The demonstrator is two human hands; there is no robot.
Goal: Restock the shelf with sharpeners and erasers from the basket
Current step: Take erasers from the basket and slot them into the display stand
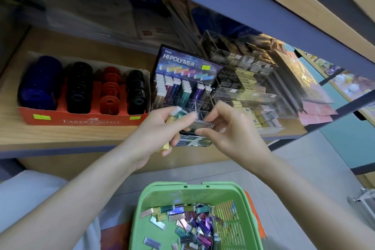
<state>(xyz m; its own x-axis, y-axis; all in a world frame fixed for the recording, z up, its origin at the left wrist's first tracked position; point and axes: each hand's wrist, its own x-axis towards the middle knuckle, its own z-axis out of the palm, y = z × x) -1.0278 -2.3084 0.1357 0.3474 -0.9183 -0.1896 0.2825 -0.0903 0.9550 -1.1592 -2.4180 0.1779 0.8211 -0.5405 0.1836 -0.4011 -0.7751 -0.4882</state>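
Roughly mid-task, I'd judge. The green slotted plastic basket (182,185), low in front of the shelf, holds a loose heap of small foil-wrapped erasers (188,223), so plenty is left to move; no sharpeners visible in it. On the pale wooden shelf (60,136), the black Hi-Polymer display box (188,67) near the middle of the front edge has filled columns at the back and bare slots in front. The red Faber-Castell cardboard tray (81,117) toward the left end carries four rows of round plastic sharpeners (78,87) and looks about full. The left hand (156,130) is raised before the display box, fingers curled round a small bundle of erasers (178,112), yellow and teal among them. The right hand (233,130) is just beside it, fingers pinching one silvery eraser (203,126) at the bundle; it is blurred.
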